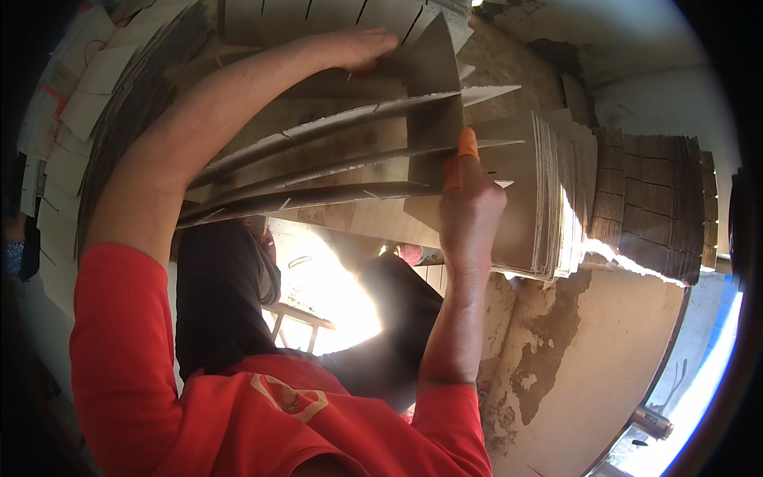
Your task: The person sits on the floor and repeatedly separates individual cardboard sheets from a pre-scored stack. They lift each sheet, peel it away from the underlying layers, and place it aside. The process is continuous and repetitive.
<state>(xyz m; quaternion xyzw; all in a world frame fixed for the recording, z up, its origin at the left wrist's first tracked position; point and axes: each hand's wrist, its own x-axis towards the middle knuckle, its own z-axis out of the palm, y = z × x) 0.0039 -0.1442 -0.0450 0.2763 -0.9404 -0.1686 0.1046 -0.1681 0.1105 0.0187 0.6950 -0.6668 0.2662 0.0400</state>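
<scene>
My right hand (pixel 473 203), with orange covers on two fingertips, grips the near part of an upright grey cardboard strip (pixel 435 111). That strip runs away from me across several long slotted cardboard dividers (pixel 318 195), which stand on edge, roughly side by side. How far their slots are pushed into each other is hard to see. Beyond them, my left hand (pixel 366 49) reaches over with fingers bent together near the strip's far end. Whatever those fingers hold is hidden. A flat slotted cardboard sheet (pixel 334 16) lies past the left hand.
To the right, a stack of cardboard sheets (pixel 548 199) stands beside a darker bundle of slotted cardboard (pixel 656 203). More cardboard pieces (pixel 87 103) are piled at the left. Below are my legs (pixel 214 294), a stool-like frame (pixel 302 318) and a stained wall (pixel 588 350).
</scene>
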